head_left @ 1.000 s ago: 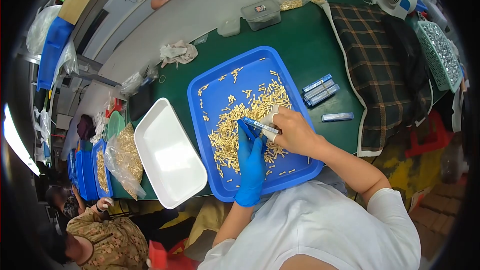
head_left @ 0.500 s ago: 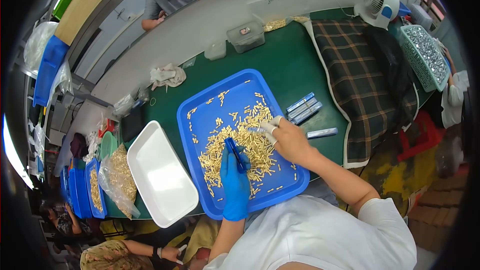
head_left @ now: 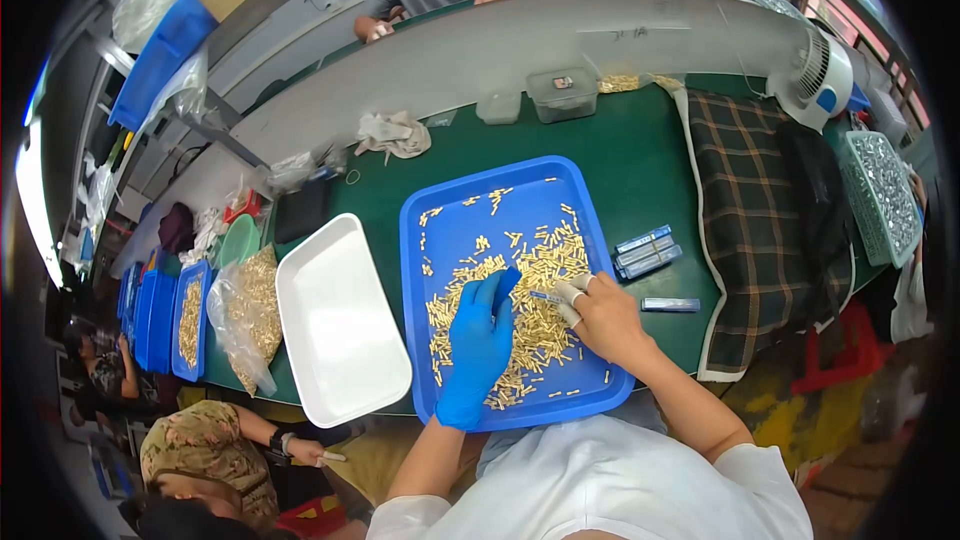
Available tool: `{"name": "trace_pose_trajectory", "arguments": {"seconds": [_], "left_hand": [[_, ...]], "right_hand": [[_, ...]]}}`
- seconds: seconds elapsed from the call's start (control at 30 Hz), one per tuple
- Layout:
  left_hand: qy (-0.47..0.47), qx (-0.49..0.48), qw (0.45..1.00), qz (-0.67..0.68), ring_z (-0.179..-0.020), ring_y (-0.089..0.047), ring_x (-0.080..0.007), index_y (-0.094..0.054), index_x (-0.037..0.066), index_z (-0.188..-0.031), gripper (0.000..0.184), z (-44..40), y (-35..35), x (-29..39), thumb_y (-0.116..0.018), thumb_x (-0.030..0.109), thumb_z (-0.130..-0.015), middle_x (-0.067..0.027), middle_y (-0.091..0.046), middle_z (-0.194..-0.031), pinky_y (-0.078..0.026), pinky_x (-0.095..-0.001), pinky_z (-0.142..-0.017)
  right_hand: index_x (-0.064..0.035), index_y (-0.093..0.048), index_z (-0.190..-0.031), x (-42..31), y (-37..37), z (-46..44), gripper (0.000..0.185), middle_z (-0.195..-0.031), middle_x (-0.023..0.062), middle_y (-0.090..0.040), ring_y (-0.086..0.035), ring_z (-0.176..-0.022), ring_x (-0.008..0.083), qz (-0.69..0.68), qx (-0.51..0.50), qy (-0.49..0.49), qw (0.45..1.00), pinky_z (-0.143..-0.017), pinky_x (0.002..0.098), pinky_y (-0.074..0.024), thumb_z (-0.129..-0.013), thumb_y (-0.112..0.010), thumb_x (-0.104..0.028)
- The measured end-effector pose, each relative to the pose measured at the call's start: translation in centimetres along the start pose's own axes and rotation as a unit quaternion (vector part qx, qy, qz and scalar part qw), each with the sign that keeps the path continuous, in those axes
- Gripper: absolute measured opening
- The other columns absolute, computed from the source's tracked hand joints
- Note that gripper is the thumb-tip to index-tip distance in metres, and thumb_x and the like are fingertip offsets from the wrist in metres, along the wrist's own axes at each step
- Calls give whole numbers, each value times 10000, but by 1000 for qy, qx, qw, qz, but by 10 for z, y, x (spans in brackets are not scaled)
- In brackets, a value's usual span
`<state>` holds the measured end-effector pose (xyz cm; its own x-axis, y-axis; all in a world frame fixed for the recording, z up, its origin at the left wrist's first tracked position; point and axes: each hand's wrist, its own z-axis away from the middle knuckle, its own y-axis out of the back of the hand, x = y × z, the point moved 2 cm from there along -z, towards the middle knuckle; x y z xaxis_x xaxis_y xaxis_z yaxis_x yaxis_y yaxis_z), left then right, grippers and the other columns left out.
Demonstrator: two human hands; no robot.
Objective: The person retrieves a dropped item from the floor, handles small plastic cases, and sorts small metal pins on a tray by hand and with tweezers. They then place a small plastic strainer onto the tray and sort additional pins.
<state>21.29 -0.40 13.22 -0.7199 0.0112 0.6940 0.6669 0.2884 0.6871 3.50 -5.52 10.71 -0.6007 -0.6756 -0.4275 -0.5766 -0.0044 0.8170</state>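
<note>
At green desk (head_left: 470, 145), over blue tray (head_left: 535, 205): curling gloved left hand (head_left: 478, 340) around dark-blue piece (head_left: 510, 282); pinching slim stick (head_left: 544, 297) with right hand (head_left: 610, 320).

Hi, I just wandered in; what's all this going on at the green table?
A person is working over a blue tray strewn with small gold-coloured pieces. The blue-gloved left hand holds a dark blue object, partly hidden. The right hand, its fingertips covered, holds a slim strip above the pieces. A white tray lies alongside.
</note>
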Motion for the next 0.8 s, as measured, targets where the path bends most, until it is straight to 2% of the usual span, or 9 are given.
{"name": "trace_pose_trajectory", "arguments": {"seconds": [0.1, 0.27, 0.37, 0.43, 0.47, 0.5, 0.57, 0.73, 0.8], "left_hand": [[-24, 63, 990, 126, -1012, -587, -251, -504, 1, -1210, 341, 7, 15, 22, -531, 47, -873, -151, -574, -1049, -472, -306, -824], [26, 25, 995, 95, -1003, -589, -226, -507, 1, -1203, 361, 8, -11, -34, -572, 77, -856, -137, -578, -1086, -484, -308, -797], [91, 118, 964, 220, -929, -604, -171, -550, -4, -1143, 330, -6, 16, -52, -613, 111, -840, -106, -614, -1054, -491, -279, -756], [159, 149, 959, 180, -794, -580, -107, -598, -9, -1055, 258, -36, 54, -78, -630, 126, -837, -45, -633, -931, -477, -241, -697], [112, 230, 945, 203, -678, -507, -71, -624, -24, -955, 200, -57, 71, -90, -623, 143, -845, 1, -595, -769, -432, -225, -619], [111, 271, 953, 84, -642, -457, -64, -625, -36, -910, 201, -80, 91, -119, -618, 155, -847, 14, -570, -720, -395, -245, -567], [97, 282, 952, 63, -721, -624, -206, -631, -22, -931, 311, -129, 129, -167, -593, 278, -860, -160, -651, -784, -473, -355, -655], [136, 287, 921, -224, -810, -588, -412, -651, 48, -941, 314, -235, 174, -247, -497, 315, -880, -219, -627, -863, -465, -465, -698], [105, 274, 926, -239, -824, -586, -413, -654, 54, -939, 315, -263, 182, -261, -496, 319, -877, -219, -625, -875, -463, -475, -708]], "right_hand": [[-64, -648, -1035, -4, 2, 7, 276, -921, 65, -607, -565, -837, 250, -3, -8, -1, 1000, -666, 355, -486, -773, -649, -151], [-58, -647, -1022, -3, 5, 2, 283, -921, 81, -604, -555, -823, 263, -15, 49, 13, 999, -663, 363, -474, -744, -671, -106], [-52, -646, -1017, -5, 4, 5, 298, -924, 86, -603, -546, -816, 273, -20, 77, 7, 997, -670, 365, -466, -723, -683, -87], [-46, -645, -1013, -4, 7, 2, 314, -929, 90, -603, -537, -811, 284, -15, 95, 15, 995, -683, 369, -457, -704, -694, -73], [-46, -645, -1013, -3, 7, 0, 314, -929, 90, -603, -537, -811, 284, -12, 97, 18, 995, -683, 369, -457, -704, -694, -73], [-45, -645, -1008, -3, 7, -1, 315, -929, 90, -602, -534, -812, 286, -10, 90, 21, 996, -690, 371, -454, -699, -696, -71], [-42, -644, -999, -3, 6, -1, 316, -928, 89, -602, -530, -812, 290, -5, 78, 27, 997, -703, 374, -448, -689, -700, -66], [-38, -641, -988, -5, 11, -4, 311, -914, 92, -600, -528, -812, 290, 16, 100, 6, 995, -708, 376, -443, -684, -703, -59], [-39, -639, -988, -2, 8, -5, 315, -909, 90, -601, -528, -808, 286, 7, 104, -9, 995, -707, 372, -442, -681, -705, -55]]}}
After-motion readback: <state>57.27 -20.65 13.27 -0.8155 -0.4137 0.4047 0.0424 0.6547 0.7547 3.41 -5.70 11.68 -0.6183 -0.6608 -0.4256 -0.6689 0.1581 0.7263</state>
